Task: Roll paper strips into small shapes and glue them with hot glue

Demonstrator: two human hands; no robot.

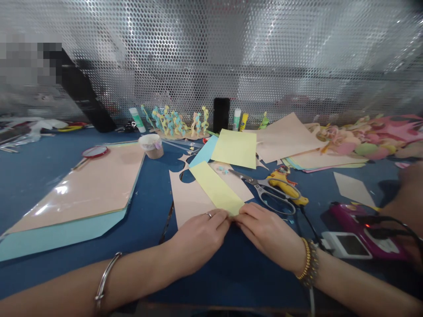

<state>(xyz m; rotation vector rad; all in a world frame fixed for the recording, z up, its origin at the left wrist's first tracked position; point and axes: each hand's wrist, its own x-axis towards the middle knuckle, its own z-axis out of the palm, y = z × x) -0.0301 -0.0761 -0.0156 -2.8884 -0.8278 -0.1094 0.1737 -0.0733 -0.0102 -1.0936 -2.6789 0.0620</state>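
Observation:
A strip of pale yellow paper (216, 187) slants away from me across a pink sheet (185, 202) with curved pieces cut out of it. My left hand (203, 237) pinches the near end of the strip at its left corner, and my right hand (266, 231) pinches the same end at the right. Both sets of fingertips nearly meet there, and what the thumbs do underneath is hidden. Beyond the strip lie a square yellow sheet (234, 147) and a piece of blue paper (204, 151). Scissors (264, 187) rest just past my right hand.
A yellow glue gun (286, 185) lies by the scissors. Stacked paper in plastic (92, 185) and a small cup (151, 146) are on the left. A purple power strip (370, 229) with cables sits at right, near another person's blurred arm (408, 202). A phone (221, 115) stands at the back.

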